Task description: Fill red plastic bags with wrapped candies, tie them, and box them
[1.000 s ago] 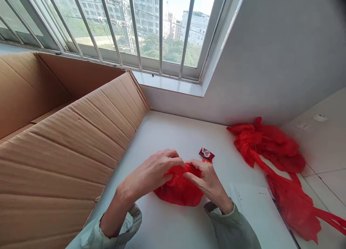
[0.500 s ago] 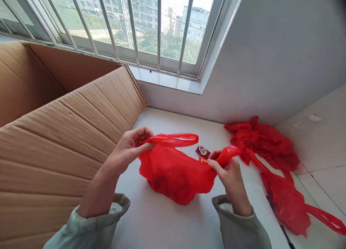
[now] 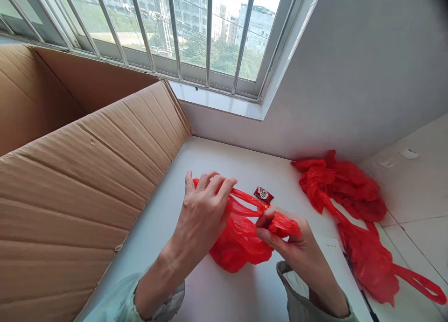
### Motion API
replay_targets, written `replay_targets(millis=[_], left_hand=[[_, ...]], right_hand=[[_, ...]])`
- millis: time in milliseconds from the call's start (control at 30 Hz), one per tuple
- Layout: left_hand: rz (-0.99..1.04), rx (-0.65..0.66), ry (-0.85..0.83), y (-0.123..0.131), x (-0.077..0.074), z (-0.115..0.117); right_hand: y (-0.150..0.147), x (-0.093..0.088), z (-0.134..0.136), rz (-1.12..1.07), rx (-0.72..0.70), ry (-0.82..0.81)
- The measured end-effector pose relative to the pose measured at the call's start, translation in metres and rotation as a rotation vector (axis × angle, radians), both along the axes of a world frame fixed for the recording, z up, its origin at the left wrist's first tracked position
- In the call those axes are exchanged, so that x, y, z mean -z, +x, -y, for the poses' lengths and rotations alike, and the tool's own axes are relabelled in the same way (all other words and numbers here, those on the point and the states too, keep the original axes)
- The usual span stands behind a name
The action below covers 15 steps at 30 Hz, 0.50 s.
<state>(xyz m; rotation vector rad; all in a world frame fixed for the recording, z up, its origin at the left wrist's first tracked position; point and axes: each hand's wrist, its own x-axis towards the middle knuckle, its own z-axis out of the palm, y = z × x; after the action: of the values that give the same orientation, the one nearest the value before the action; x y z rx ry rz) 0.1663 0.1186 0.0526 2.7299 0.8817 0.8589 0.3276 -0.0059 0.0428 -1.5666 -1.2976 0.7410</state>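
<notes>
Right hand (image 3: 297, 249) pinching red bag (image 3: 238, 247) by a bunched part | left hand (image 3: 206, 207) curled over its handle (image 3: 248, 199), grip hidden | red bag between them, over white table (image 3: 213, 156) | packet (image 3: 263, 194) just beyond | step, apparently: working the handle; next seems to want even tension

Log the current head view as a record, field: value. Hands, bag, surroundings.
left_hand: left hand, fingers spread at the red bag; grip hidden by back of hand
right_hand: right hand, pinching bunched red plastic
bag_state: crumpled, a strip stretched between the hands
beyond_bag: dark red packet with white print, on white table
left_side: open cardboard box
right_side: other red bags
background: barred window
</notes>
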Motion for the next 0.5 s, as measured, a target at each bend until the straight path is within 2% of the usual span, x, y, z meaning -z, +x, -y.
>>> replay_targets(millis=[100,233,333,400,500], left_hand=[[0.004,-0.040,-0.001,-0.007,-0.001,-0.013],[0.134,-0.122,-0.088,-0.030,-0.010,-0.032],[0.189,-0.168,-0.197,-0.041,-0.015,-0.038],[0.242,-0.143,-0.393,-0.046,-0.016,-0.039],[0.354,0.005,-0.816,-0.051,-0.021,-0.038]], right_hand=[[-0.002,-0.001,0.001,0.168,-0.043,-0.016],[0.002,0.006,-0.001,0.322,-0.079,0.007],[0.004,0.013,-0.004,0.372,-0.125,-0.019],[0.005,0.017,-0.006,0.445,-0.078,-0.020],[0.005,0.026,-0.010,0.722,0.153,-0.039]])
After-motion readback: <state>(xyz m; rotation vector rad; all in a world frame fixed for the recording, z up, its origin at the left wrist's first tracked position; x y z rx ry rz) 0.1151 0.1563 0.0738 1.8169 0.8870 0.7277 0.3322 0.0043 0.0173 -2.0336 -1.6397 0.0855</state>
